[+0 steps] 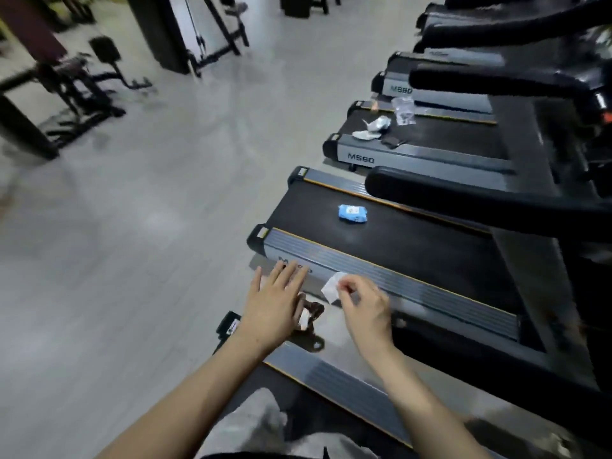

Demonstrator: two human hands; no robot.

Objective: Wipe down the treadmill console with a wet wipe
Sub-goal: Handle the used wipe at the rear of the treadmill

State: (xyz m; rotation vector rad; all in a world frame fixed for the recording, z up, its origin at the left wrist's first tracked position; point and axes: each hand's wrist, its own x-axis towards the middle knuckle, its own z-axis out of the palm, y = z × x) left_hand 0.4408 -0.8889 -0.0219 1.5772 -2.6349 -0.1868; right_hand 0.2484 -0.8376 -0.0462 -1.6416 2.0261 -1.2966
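The long black treadmill with grey side rails (381, 270) carries a blue wet-wipe packet (353, 214) on its belt, probably parked within reach. The left hand (273, 304) hovers, fingers spread and empty. The right hand (364, 304) pinches a small white wet wipe (332, 287) by its edge, apparently readying it; the console lies out of view.

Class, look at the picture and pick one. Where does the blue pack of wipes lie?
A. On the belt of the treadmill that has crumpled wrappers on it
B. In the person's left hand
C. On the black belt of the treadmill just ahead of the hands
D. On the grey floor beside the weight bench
C: the blue pack of wipes lies alone on the black belt of the nearest treadmill ahead, clear of both hands.
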